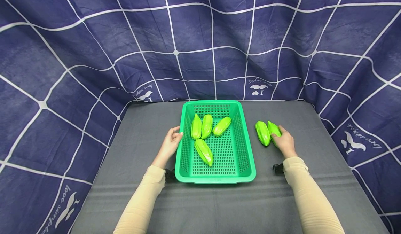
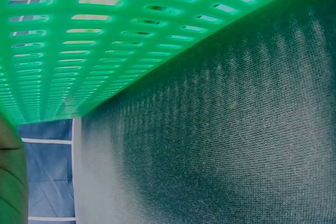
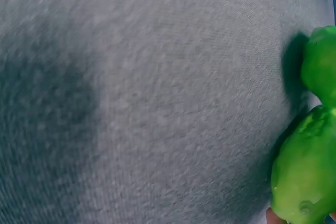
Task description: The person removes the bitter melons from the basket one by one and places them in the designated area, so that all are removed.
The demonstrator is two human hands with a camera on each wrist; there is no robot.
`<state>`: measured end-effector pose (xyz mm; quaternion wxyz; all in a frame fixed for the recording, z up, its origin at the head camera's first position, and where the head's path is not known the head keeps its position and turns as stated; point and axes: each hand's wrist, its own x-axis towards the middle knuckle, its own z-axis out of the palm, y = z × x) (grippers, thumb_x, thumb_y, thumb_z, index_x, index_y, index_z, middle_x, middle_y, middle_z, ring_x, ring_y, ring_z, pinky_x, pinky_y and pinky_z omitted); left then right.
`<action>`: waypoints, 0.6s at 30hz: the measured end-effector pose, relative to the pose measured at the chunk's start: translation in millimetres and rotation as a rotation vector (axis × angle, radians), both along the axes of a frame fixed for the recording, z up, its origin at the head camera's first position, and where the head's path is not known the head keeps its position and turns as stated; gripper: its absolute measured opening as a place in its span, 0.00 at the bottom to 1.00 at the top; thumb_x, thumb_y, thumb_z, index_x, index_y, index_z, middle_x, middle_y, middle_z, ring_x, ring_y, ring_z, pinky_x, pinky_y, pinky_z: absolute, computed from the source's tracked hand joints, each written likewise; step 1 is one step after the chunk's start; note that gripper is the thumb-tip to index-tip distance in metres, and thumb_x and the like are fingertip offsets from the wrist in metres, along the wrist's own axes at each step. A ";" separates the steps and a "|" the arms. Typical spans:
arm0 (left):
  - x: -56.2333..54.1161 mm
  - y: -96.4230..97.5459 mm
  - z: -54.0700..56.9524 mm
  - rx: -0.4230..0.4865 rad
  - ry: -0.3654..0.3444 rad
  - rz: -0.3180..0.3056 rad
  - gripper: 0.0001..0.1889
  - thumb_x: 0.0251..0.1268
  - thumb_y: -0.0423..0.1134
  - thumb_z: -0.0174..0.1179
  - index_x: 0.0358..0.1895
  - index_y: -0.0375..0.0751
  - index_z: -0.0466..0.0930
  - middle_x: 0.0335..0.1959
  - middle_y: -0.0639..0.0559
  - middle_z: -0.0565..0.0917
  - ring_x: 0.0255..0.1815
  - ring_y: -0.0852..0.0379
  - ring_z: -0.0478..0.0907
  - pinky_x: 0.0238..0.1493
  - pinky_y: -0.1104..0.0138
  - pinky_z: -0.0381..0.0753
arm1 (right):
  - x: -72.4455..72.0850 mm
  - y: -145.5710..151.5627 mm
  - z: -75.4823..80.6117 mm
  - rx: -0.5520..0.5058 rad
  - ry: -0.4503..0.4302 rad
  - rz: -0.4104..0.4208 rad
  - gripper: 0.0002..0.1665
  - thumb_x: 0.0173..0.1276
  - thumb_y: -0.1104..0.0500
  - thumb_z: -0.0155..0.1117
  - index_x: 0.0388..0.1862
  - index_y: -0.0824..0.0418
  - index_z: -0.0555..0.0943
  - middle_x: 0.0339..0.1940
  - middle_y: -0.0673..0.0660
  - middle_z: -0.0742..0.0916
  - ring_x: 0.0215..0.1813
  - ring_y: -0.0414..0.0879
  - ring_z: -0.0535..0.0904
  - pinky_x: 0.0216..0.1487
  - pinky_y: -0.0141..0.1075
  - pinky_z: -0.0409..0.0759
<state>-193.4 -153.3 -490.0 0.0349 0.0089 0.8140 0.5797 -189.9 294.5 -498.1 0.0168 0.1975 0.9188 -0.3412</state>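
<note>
My left hand point(image 1: 171, 141) holds the left rim of a green plastic basket point(image 1: 247, 150), thumb and fingers at the edge. In the left wrist view the slotted basket wall point(image 2: 79, 40) fills the top, and part of the palm shows at the left edge. My right hand point(image 1: 285, 142) grips a bright green ridged gourd point(image 1: 273, 127) on the table, right of the basket. A second gourd point(image 1: 262, 133) lies close against its left side. In the right wrist view, fingertips point(image 3: 274, 216) show at the end of the held gourd point(image 3: 304, 171).
Several similar gourds point(image 1: 207, 126) lie in the basket, three toward its back and one point(image 1: 204, 152) nearer the front left. A grey cloth point(image 1: 138, 140) covers the table. Blue checked curtains point(image 1: 200, 67) hang behind and along both sides.
</note>
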 end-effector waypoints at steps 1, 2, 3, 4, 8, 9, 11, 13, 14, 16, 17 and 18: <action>0.0 0.1 0.1 0.002 0.001 0.000 0.27 0.78 0.39 0.51 0.74 0.32 0.59 0.44 0.35 0.82 0.50 0.41 0.81 0.54 0.54 0.75 | 0.3 0.1 -0.1 -0.007 0.000 -0.004 0.38 0.75 0.57 0.52 0.78 0.69 0.54 0.74 0.75 0.62 0.74 0.71 0.58 0.72 0.59 0.59; -0.1 0.3 0.3 0.005 0.002 -0.001 0.27 0.78 0.39 0.51 0.73 0.31 0.59 0.44 0.34 0.82 0.50 0.41 0.81 0.54 0.55 0.75 | 0.4 0.2 -0.3 -0.009 0.002 -0.005 0.39 0.74 0.56 0.53 0.78 0.70 0.53 0.75 0.75 0.62 0.74 0.70 0.58 0.72 0.59 0.59; 0.1 0.1 0.4 0.006 0.004 -0.001 0.27 0.78 0.39 0.51 0.73 0.31 0.59 0.44 0.34 0.82 0.50 0.40 0.81 0.53 0.55 0.75 | 0.5 0.7 -0.7 -0.014 0.004 -0.007 0.39 0.74 0.56 0.53 0.78 0.69 0.53 0.75 0.75 0.62 0.74 0.70 0.58 0.72 0.59 0.59; 0.5 0.0 0.7 0.007 0.005 -0.001 0.27 0.78 0.39 0.51 0.73 0.31 0.59 0.43 0.35 0.82 0.50 0.40 0.81 0.53 0.55 0.75 | 0.8 1.1 -0.9 -0.017 0.006 -0.009 0.40 0.74 0.56 0.54 0.78 0.69 0.53 0.75 0.75 0.62 0.74 0.70 0.58 0.72 0.59 0.59; 6.3 1.5 12.6 0.006 -0.005 -0.014 0.28 0.78 0.38 0.50 0.73 0.28 0.57 0.44 0.33 0.81 0.52 0.37 0.80 0.55 0.52 0.74 | 1.8 3.8 -1.4 -0.015 0.015 -0.011 0.42 0.73 0.55 0.55 0.78 0.69 0.53 0.74 0.77 0.62 0.74 0.73 0.57 0.72 0.59 0.58; 9.6 2.5 19.1 0.006 -0.007 -0.018 0.28 0.78 0.37 0.50 0.73 0.27 0.57 0.44 0.33 0.81 0.53 0.37 0.79 0.55 0.51 0.74 | 1.9 4.5 -1.7 -0.014 0.016 -0.015 0.42 0.72 0.55 0.55 0.78 0.69 0.53 0.74 0.77 0.62 0.74 0.74 0.56 0.72 0.60 0.57; 14.3 4.5 29.4 0.003 -0.015 -0.025 0.28 0.78 0.36 0.50 0.73 0.25 0.56 0.44 0.31 0.80 0.53 0.35 0.79 0.56 0.50 0.74 | 2.6 5.2 -1.1 -0.013 0.015 -0.023 0.42 0.72 0.55 0.56 0.78 0.70 0.53 0.74 0.78 0.62 0.73 0.75 0.56 0.72 0.61 0.56; 14.9 4.9 31.5 0.004 -0.016 -0.029 0.27 0.78 0.35 0.50 0.73 0.25 0.56 0.44 0.30 0.80 0.53 0.34 0.79 0.56 0.51 0.74 | 3.0 5.8 -0.7 -0.012 0.022 -0.029 0.42 0.72 0.55 0.56 0.77 0.70 0.54 0.74 0.77 0.61 0.72 0.76 0.55 0.72 0.61 0.55; 13.0 4.4 27.6 0.006 -0.013 -0.028 0.28 0.78 0.36 0.50 0.73 0.25 0.56 0.44 0.31 0.80 0.53 0.35 0.79 0.56 0.51 0.74 | 3.2 6.0 -0.2 -0.011 0.023 -0.032 0.42 0.72 0.55 0.56 0.77 0.70 0.54 0.74 0.77 0.61 0.72 0.77 0.55 0.72 0.62 0.55; 7.2 2.3 16.8 0.012 -0.013 -0.023 0.28 0.78 0.37 0.50 0.74 0.27 0.56 0.44 0.31 0.81 0.53 0.35 0.79 0.56 0.51 0.74 | 3.6 6.5 1.5 -0.006 0.035 -0.028 0.41 0.71 0.55 0.57 0.77 0.71 0.55 0.73 0.78 0.62 0.72 0.77 0.55 0.72 0.62 0.55; 4.7 1.3 11.9 0.012 -0.012 -0.021 0.28 0.78 0.38 0.50 0.74 0.28 0.56 0.44 0.32 0.81 0.52 0.36 0.79 0.55 0.52 0.74 | 3.6 6.8 2.5 -0.004 0.045 -0.026 0.41 0.71 0.55 0.57 0.76 0.72 0.55 0.73 0.78 0.62 0.71 0.78 0.55 0.72 0.62 0.55; 2.5 0.3 7.0 0.015 -0.013 -0.016 0.28 0.78 0.39 0.50 0.74 0.29 0.57 0.43 0.33 0.81 0.52 0.37 0.80 0.55 0.52 0.74 | 3.6 7.1 3.5 0.000 0.057 -0.022 0.41 0.71 0.55 0.57 0.76 0.72 0.56 0.73 0.78 0.62 0.71 0.78 0.55 0.72 0.62 0.55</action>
